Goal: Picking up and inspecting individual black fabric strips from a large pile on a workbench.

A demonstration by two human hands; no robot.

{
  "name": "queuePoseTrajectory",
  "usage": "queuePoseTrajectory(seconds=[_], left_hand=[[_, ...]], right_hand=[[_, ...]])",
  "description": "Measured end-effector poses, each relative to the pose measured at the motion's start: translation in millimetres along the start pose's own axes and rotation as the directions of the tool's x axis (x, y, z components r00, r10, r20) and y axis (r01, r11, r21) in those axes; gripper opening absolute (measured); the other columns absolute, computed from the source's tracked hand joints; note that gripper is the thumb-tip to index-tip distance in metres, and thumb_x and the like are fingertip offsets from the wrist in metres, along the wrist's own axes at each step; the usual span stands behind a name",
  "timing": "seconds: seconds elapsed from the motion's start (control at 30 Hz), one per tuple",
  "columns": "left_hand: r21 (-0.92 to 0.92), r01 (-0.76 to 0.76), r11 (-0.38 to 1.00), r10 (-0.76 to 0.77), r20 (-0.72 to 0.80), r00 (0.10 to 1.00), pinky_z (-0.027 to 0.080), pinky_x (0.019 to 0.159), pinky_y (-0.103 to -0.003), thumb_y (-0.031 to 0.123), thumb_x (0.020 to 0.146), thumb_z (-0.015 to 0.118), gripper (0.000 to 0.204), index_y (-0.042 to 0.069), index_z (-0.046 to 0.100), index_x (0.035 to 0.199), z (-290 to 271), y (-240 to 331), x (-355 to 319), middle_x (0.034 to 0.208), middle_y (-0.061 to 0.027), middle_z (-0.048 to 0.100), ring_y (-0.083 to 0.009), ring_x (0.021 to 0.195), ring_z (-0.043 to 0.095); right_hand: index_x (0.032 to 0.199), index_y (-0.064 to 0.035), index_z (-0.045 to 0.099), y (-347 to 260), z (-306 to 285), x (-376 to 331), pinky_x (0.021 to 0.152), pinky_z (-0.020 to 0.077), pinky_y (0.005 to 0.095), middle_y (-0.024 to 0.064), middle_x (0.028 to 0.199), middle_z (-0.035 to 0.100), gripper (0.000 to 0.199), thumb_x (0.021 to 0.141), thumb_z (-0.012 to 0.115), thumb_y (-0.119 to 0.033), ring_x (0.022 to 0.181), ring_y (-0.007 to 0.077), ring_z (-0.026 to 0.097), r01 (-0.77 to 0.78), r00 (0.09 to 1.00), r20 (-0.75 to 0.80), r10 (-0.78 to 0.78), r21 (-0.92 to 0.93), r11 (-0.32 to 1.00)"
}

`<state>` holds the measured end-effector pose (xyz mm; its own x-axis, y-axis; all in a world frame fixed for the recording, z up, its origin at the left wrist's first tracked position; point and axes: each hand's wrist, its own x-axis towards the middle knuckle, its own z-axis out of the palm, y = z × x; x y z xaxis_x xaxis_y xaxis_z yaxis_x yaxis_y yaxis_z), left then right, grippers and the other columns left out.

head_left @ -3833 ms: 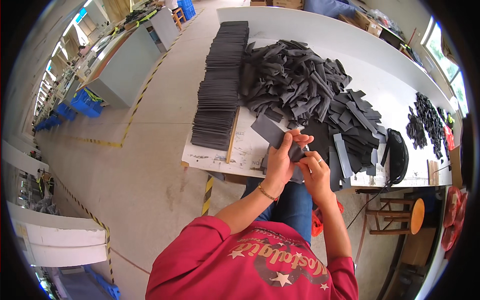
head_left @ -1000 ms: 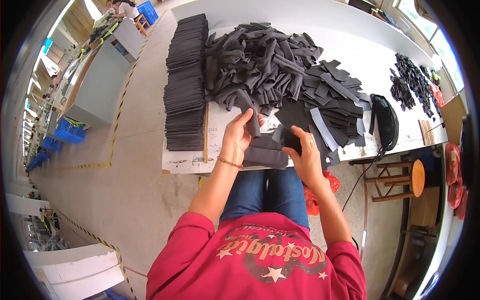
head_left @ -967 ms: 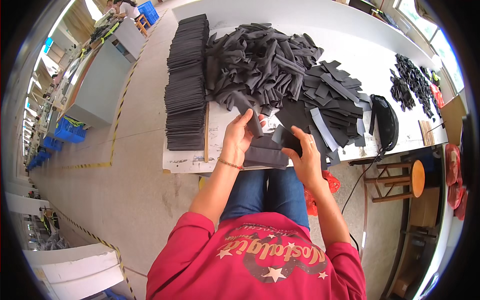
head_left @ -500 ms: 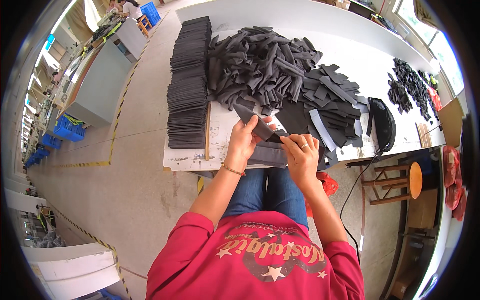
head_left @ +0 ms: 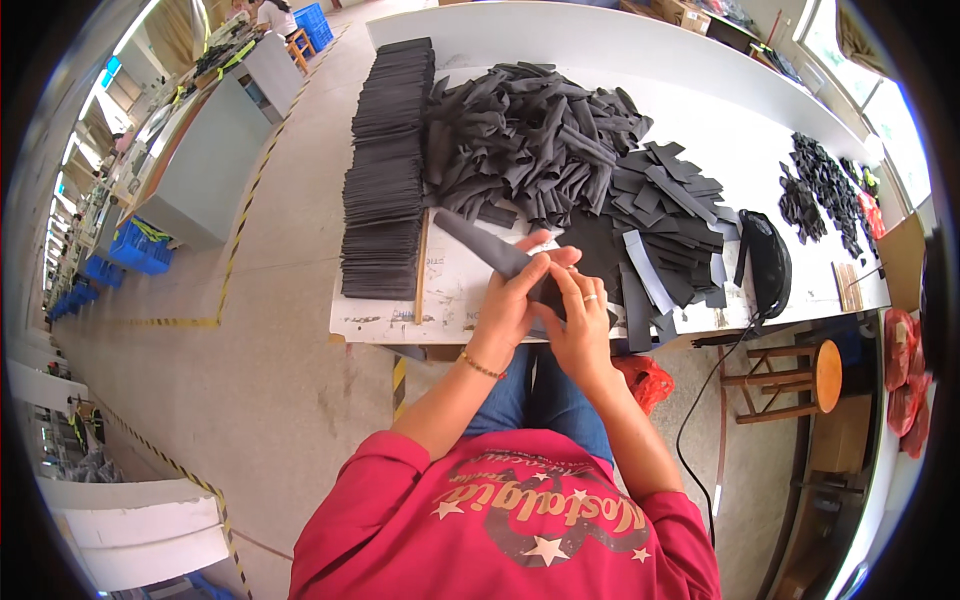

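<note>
My left hand and my right hand meet at the near edge of the white table. Together they pinch a dark grey flat strip that sticks out up and to the left over the table. Just beyond my hands lies a big loose heap of dark strips. A neat row of stacked dark pieces runs along the table's left side. Flat dark and pale grey pieces lie to the right of my hands.
A black pouch with a cable lies near the table's right front edge. A smaller pile of dark bits sits at the far right. A wooden stool stands at the right. Grey workbenches and blue crates stand across the aisle.
My hands have come together on one long strip and raised it at the table edge; earlier they worked on a wider dark piece. The view shifted slightly.
</note>
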<state>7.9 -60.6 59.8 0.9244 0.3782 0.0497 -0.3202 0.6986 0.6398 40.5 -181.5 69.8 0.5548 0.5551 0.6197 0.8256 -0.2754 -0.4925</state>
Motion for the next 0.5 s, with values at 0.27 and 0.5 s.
queuePoseTrajectory(seconds=[0.27, 0.5], left_hand=[[-0.071, 0.006, 0.997, -0.002, 0.057, 0.998, 0.045, 0.101, -0.039, 0.029, 0.101, 0.052, 0.031, 0.002, 0.062, 0.109, -12, -27, -6, 0.111, -0.0183, 0.067, -0.0276, 0.115, 0.06], [-0.172, 0.007, 0.985, -0.008, -0.003, 1.0, 0.046, 0.1, -0.039, 0.03, 0.101, 0.05, 0.033, 0.002, 0.061, 0.112, -10, -16, -4, 0.12, -0.017, 0.065, -0.0266, 0.116, 0.059]], right_hand=[[0.105, -0.0017, 0.051, 14, 0, -6, 0.085, 0.0462, 0.0461, 0.0199, 0.111, 0.056, 0.039, 0.072, 0.07, 0.004, 0.099, 0.0401, 0.055, 0.038, 0.992, 0.113, -0.051, 0.116, 0.993], [0.103, -0.0008, 0.051, 19, -11, -11, 0.079, 0.0493, 0.045, 0.0178, 0.108, 0.055, 0.033, 0.077, 0.071, -0.001, 0.093, 0.0376, 0.058, 0.088, 0.982, 0.156, -0.104, 0.105, 0.991]])
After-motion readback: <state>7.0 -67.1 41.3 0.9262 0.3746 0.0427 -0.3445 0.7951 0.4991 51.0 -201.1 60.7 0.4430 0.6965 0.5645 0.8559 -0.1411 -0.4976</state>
